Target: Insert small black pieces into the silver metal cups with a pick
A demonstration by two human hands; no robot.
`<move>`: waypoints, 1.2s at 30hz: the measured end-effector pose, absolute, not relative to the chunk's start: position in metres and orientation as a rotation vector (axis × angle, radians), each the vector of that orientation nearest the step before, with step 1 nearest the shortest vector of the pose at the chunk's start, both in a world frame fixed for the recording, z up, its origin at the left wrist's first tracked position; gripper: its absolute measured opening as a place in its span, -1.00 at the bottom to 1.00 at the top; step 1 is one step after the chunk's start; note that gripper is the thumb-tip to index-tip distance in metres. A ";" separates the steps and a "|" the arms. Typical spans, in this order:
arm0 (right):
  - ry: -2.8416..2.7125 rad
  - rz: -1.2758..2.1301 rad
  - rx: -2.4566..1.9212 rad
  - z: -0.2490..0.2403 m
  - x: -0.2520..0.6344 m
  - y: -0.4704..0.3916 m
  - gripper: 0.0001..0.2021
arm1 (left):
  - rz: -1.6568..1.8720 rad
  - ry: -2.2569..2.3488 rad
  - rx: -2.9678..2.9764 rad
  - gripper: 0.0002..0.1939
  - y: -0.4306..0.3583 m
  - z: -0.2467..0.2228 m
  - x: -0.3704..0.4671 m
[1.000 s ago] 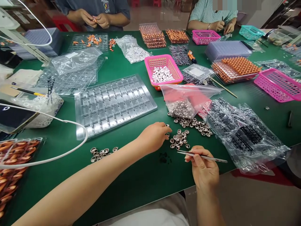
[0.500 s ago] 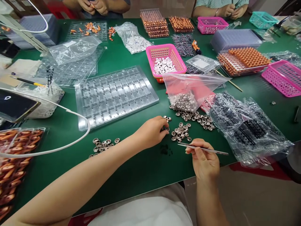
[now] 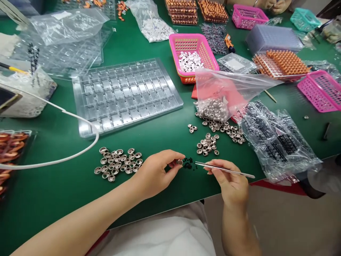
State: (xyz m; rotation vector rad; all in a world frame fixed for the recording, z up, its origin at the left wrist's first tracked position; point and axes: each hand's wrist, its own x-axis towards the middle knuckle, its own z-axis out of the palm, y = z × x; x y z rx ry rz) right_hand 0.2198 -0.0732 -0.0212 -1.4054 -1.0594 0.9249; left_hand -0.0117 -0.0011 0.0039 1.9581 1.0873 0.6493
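Between the fingertips of my left hand [image 3: 157,172] is a small silver ring-like cup [image 3: 180,162], low over the green table. My right hand [image 3: 229,179] holds metal tweezers [image 3: 226,170], their tips pointing left. Below and between the hands lies a little heap of tiny black parts [image 3: 188,163], close to the tweezer tips. Loose silver cups [image 3: 117,163] are spread left of my left hand. More silver cups [image 3: 207,144] lie in a pile just beyond the tweezers, and a trio of them [image 3: 192,128] sits apart.
A clear compartment tray [image 3: 130,94] lies beyond my left hand. Behind stands a pink basket [image 3: 193,39] of white pieces. Plastic bags [image 3: 277,142] with black parts lie at right, beside a bag of silver cups [image 3: 214,108]. A white cable [image 3: 80,156] loops at left.
My left hand has drawn back left and nearer from the silver pile, a cup now showing in its fingers. The tweezers have shifted slightly left toward the black parts. The view has tilted down.
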 end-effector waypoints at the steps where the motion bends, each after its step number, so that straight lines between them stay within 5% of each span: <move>1: -1.067 0.904 -1.458 -0.022 0.218 -0.074 -0.83 | 0.677 1.058 1.962 -0.82 -0.001 0.002 -0.012; 36: -1.416 0.717 -1.365 -0.030 0.213 -0.078 -0.75 | 0.659 0.980 2.012 -0.85 0.000 -0.012 -0.012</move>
